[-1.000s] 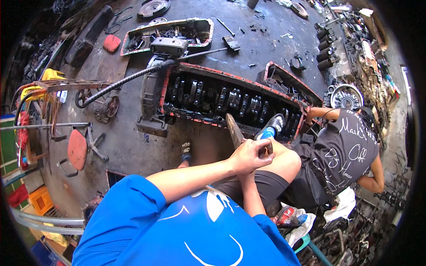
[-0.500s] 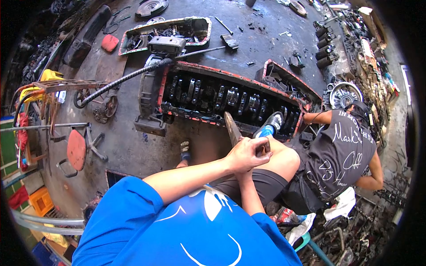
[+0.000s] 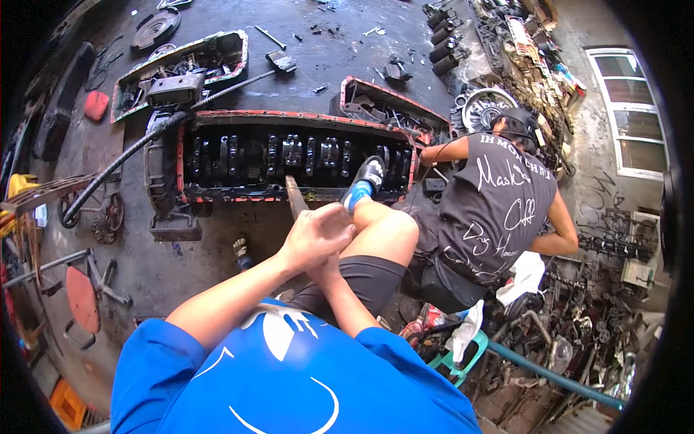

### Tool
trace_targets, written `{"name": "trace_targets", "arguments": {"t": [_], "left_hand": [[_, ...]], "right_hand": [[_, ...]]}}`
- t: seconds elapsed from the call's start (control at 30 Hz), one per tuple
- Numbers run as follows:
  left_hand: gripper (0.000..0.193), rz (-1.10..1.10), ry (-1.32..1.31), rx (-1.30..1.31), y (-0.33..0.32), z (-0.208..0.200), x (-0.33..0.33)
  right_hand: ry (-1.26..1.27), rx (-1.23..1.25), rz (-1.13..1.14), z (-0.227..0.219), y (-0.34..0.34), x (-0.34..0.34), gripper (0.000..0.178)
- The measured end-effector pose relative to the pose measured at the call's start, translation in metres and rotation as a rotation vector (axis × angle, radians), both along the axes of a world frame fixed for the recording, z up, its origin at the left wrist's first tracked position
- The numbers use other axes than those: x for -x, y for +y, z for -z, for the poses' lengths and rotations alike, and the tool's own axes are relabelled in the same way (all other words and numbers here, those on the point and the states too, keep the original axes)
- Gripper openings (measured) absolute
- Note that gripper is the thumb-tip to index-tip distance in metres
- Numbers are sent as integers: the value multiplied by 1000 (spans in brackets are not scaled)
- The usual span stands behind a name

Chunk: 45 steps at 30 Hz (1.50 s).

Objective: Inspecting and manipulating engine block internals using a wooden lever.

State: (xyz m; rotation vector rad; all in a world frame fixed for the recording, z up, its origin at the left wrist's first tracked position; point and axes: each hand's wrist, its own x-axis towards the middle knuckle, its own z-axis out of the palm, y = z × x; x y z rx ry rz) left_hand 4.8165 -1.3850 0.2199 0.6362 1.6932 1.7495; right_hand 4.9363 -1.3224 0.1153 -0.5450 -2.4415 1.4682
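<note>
So the hands are bunched together right over the raised knee (image 3: 387,235), above the near edge of the big engine block (image 3: 289,155). Left hand (image 3: 314,235) sits on top, fingers curled in and covering the right hand (image 3: 329,269), which is almost totally hidden underneath, so I honestly can't tell how the right one is set or whether either grips anything. A flat, rusty brown bar (image 3: 295,197) pokes up just beyond the knuckles, lower end lost behind the left hand.

The block is a long, greasy black casting with a chipped red rim, open on top, with a row of shiny bearing saddles down the middle. A foot in a black slipper with a blue sock (image 3: 365,179) rests on its near rim. A ribbed black hose (image 3: 123,166) curves off its left end.

A person in a dark sleeveless shirt (image 3: 495,210) crouches just right of the block, one arm reaching in. Beyond the block lies a dented oil pan (image 3: 181,69) on oily dark floor. The scrap heap on the right is too cluttered to sort out.
</note>
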Motion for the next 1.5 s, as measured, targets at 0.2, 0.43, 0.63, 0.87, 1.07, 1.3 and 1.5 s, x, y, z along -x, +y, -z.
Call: {"name": "trace_targets", "arguments": {"t": [0.2, 0.43, 0.63, 0.87, 1.07, 1.3, 1.5], "left_hand": [[20, 26, 14, -35, 8, -3, 2], [37, 69, -59, -18, 8, 6, 6], [19, 71, -77, 4, 14, 3, 9], [21, 95, -91, -39, 12, 9, 5], [21, 81, -63, -25, 10, 9, 6], [19, 57, 12, -51, 13, 16, 11], [20, 72, 61, 17, 22, 3, 11]], "right_hand": [[108, 16, 91, -4, 4, 6, 60], [44, -79, 135, -2, 5, 10, 61], [75, 11, 71, -3, 10, 11, 56], [6, -51, 28, 4, 12, 10, 59], [-23, -45, -5, 5, 9, 14, 60], [-23, -41, 13, 5, 10, 18, 61], [20, 120, 70, 27, 28, 0, 74]]}}
